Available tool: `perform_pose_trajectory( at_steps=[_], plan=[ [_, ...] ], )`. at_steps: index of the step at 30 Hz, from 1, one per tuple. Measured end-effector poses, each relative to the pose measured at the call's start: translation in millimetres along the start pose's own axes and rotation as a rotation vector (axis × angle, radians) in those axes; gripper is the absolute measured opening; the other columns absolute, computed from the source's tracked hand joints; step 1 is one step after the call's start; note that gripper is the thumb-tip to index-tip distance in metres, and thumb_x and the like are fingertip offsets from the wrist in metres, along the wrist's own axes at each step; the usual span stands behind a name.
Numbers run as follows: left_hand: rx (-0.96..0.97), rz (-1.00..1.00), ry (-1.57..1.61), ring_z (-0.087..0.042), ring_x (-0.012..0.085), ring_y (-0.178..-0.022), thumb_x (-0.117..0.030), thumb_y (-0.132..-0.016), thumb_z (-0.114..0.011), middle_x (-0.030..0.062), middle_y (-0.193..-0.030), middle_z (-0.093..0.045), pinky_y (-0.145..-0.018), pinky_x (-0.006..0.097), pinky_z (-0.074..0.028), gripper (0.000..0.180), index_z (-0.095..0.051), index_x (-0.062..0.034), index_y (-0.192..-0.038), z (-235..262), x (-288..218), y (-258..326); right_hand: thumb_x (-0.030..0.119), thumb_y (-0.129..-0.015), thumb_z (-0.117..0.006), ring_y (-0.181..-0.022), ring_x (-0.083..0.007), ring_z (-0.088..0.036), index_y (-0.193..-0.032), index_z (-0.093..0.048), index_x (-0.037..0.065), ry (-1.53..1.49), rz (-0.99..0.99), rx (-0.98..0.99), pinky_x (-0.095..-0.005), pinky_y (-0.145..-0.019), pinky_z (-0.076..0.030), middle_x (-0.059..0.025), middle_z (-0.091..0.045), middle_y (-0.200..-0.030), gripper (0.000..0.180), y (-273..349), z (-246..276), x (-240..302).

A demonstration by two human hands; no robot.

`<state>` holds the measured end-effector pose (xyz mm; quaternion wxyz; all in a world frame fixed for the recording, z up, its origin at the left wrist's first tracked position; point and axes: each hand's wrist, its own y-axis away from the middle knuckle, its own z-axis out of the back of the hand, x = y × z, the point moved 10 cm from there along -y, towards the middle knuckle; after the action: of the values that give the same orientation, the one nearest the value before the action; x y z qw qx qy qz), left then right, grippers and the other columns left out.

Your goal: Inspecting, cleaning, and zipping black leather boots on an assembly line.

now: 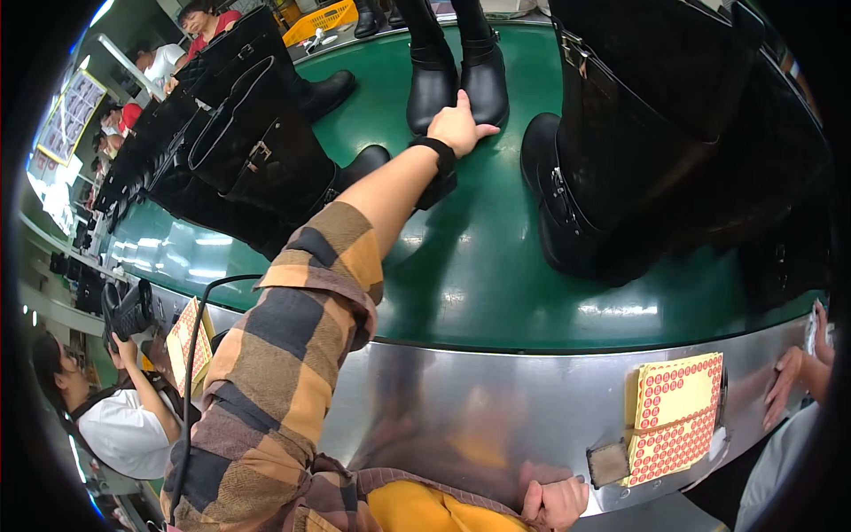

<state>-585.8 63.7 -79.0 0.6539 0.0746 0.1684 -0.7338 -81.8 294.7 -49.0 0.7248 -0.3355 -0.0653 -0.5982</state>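
Observation:
My left hand (456, 129) reaches far forward over the green conveyor belt (461, 293), palm down. Its index finger points along the gap between the toes of a pair of black ankle-strap boots, the left boot (432, 93) and the right boot (486, 84); the thumb is spread to the right. The finger seems to touch the toes. Both boots stand upright, their tops cut off by the upper edge. Low in the view, close to my body, my right hand (557, 504) is curled closed above the metal ledge; whatever it may hold is hidden.
Tall black buckled boots (266, 164) line the belt at left; more (620, 151) stand close at right. Sheets of round red stickers (674, 421) hang on the metal edge (496, 417). Another person's hands (784, 381) are at far right. At left, a person (124, 426) holds a black shoe.

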Motion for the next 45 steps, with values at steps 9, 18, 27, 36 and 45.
perform_pose_trajectory(
  at_steps=[9,18,27,36,45],
  plan=[
    [0.233,-0.197,0.047,-0.067,0.0271,-0.089,0.001,-0.078,-0.068,0.0156,-0.102,-0.066,-0.077,0.042,-0.057,0.082,-0.031,-0.0103,-0.149,39.9,6.8,-3.8,0.008,-0.080,-0.070,-0.064,-0.0238,-0.060,-0.077,-0.066,0.008,-0.044,-0.009,-0.025,-0.0373,-0.058,-0.042,-0.0061,-0.067,-0.081,0.005,-4.8,7.7,5.0],
    [0.055,-0.655,-0.703,-0.026,0.0212,-0.144,-0.049,-0.093,-0.051,0.0019,-0.152,-0.039,-0.117,0.052,-0.017,0.058,-0.047,-0.0178,-0.142,-28.1,-61.2,33.6,0.009,-0.079,-0.072,-0.057,-0.0251,-0.053,-0.066,-0.057,0.010,-0.016,0.015,-0.056,-0.0387,-0.054,-0.035,-0.0059,-0.057,-0.065,0.020,-14.0,12.2,11.2],
    [0.064,-0.589,-0.427,-0.065,0.0289,-0.081,-0.002,-0.074,-0.058,0.0110,-0.072,-0.064,-0.084,0.044,-0.046,0.017,-0.062,-0.0079,-0.089,27.0,-100.5,152.6,0.015,-0.086,-0.065,-0.067,-0.0251,-0.055,-0.073,-0.057,0.009,-0.028,-0.077,-0.037,-0.0373,-0.061,-0.038,-0.0063,-0.056,-0.069,0.017,4.8,12.0,3.8],
    [-0.918,-0.788,0.195,-0.048,0.0444,-0.115,-0.032,-0.076,-0.076,0.0250,-0.124,-0.049,-0.106,0.057,-0.032,0.064,-0.049,-0.0126,-0.131,289.2,-219.5,254.4,0.014,-0.081,-0.072,-0.064,-0.0236,-0.057,-0.077,-0.061,0.010,-0.138,-0.147,-0.084,-0.0370,-0.061,-0.039,-0.0032,-0.058,-0.069,0.012,19.5,10.0,-5.3],
    [0.056,-0.558,0.012,-0.064,0.0324,-0.108,-0.077,-0.065,-0.067,0.0145,-0.115,-0.067,-0.092,0.040,-0.050,0.089,-0.060,-0.0165,-0.130,234.6,-324.5,166.3,0.011,-0.078,-0.073,-0.056,-0.0213,-0.052,-0.076,-0.063,0.008,-0.099,-0.088,-0.196,-0.0355,-0.057,-0.038,-0.0022,-0.053,-0.062,0.011,18.6,17.5,0.5]
  ],
)
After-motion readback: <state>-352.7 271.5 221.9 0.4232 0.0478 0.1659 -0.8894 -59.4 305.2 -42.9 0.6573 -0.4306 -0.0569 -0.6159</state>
